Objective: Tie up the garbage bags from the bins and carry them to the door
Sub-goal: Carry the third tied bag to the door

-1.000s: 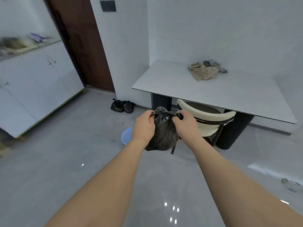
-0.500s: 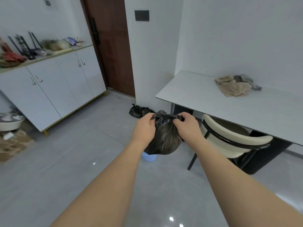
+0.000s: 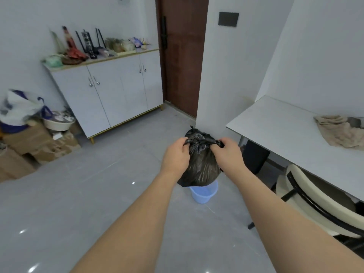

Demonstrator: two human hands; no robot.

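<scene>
A full black garbage bag (image 3: 202, 166) hangs in the air in front of me, its neck twisted into a knot at the top. My left hand (image 3: 176, 154) grips the left end of the knot and my right hand (image 3: 228, 152) grips the right end. Below the bag stands a small light-blue bin (image 3: 204, 193) on the grey floor. Behind the held bag, part of another black bag (image 3: 194, 132) lies on the floor by the wall corner. The brown door (image 3: 183, 56) is further back, shut.
A white cabinet (image 3: 118, 91) with clutter on top lines the left wall, with cardboard boxes (image 3: 39, 142) and a basin beside it. On the right stand a white table (image 3: 285, 131) with a beige cloth (image 3: 338, 133) and a cream chair (image 3: 319, 201) tucked under it.
My view has swung left, so the door, cabinet and boxes have come into sight. Both hands still hold the bag's knot, and the blue bin now shows below the bag.
</scene>
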